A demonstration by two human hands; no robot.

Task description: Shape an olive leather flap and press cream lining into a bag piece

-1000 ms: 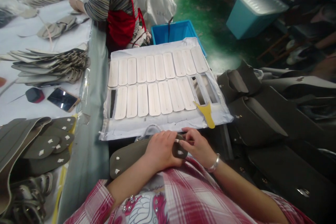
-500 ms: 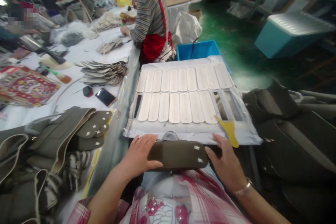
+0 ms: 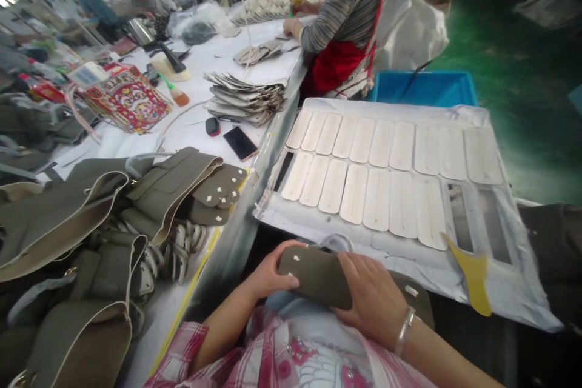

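Note:
A dark olive bag piece (image 3: 318, 276) with rounded ends and small white patches lies across my lap. Its left end is in the grip of my left hand (image 3: 273, 273), thumb on top and fingers curled behind. My right hand (image 3: 375, 291) wraps over its middle, fingers on the far side and thumb on the near side, hiding part of it. Beyond the hands, a white-covered board (image 3: 318, 216) carries two rows of pale rounded strips (image 3: 353, 193). On its near right corner rests a yellow scraper-like tool (image 3: 473, 276), touched by neither hand.
Olive bags (image 3: 100, 282) are heaped on the table at left. Behind them are a phone (image 3: 240, 143), a stack of grey pieces (image 3: 245, 99) and a red patterned bag (image 3: 131, 99). A co-worker (image 3: 345, 18) in a red apron stands ahead, near a blue bin (image 3: 422, 88).
The view has swung left. My right hand, open beside the piece's right end before, now grips its middle. My left hand has shifted round the left end, where white patches now show.

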